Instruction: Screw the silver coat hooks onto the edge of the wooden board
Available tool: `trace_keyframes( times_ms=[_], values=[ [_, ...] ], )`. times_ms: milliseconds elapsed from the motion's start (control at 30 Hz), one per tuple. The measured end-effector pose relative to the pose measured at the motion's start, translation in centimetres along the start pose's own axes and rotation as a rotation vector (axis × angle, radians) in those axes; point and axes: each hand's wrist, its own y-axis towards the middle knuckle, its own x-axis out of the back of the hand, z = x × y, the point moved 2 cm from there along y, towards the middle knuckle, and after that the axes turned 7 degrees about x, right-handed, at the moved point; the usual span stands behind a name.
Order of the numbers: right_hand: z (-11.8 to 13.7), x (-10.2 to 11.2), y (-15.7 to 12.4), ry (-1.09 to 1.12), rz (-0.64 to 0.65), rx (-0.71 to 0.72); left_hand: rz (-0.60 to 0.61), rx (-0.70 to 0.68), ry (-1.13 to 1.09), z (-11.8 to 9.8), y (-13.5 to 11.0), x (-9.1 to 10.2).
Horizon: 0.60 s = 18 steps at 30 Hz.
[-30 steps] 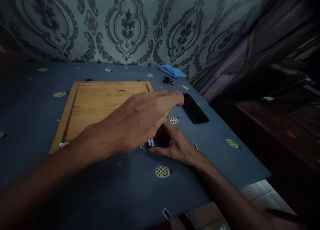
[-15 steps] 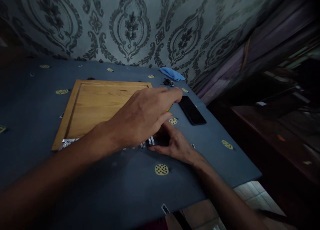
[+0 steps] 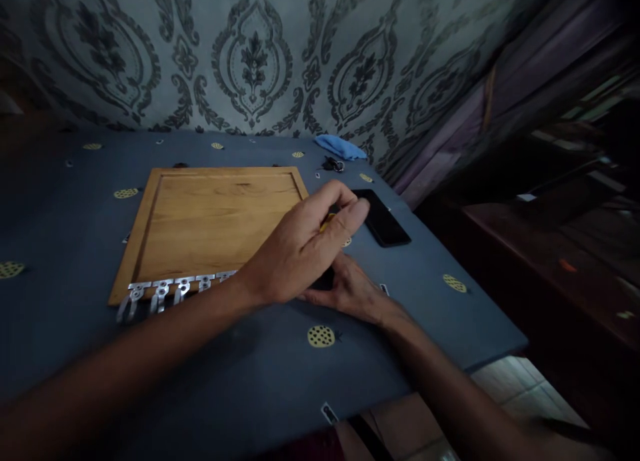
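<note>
My left hand (image 3: 300, 251) is closed above the near right corner of a framed wooden panel (image 3: 210, 224). Its fingers curl around a tool with a yellow part (image 3: 326, 222), mostly hidden by the hand. Just beneath it, my right hand (image 3: 355, 291) rests low at the same corner, thumb and fingers drawn in around a dark spot; what they hold is hidden. Along the panel's near edge runs a row of several shiny metal hinge-like fittings (image 3: 161, 291), their arms sticking out past the wood. My left forearm covers the right part of that row.
A black phone (image 3: 383, 219) lies right of my hands on the blue pineapple-print tablecloth (image 3: 240, 381). Keys (image 3: 334, 165) and a blue cloth (image 3: 341, 147) lie behind it, near the patterned wall (image 3: 200, 61). The table's right edge drops to a tiled floor (image 3: 515, 387).
My left hand has turned, its thumb now lying across the top near the yellow part. My left forearm has lowered, showing more metal fittings. My right hand stays at the corner.
</note>
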Motion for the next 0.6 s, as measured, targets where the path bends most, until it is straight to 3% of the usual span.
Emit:
trace_keyframes(
  times_ms=[133,233,600],
  values=[
    [-0.2,0.0,-0.1,-0.021,-0.008,0.016,-0.131,-0.018,-0.168,0.8,1.1,-0.5],
    [-0.1,0.0,0.0,-0.014,-0.010,0.012,-0.139,-0.026,-0.213,1.0,1.8,-0.9],
    [-0.7,-0.1,-0.3,-0.005,0.014,-0.027,0.336,0.069,-0.266,0.4,2.1,-0.5]
  ],
)
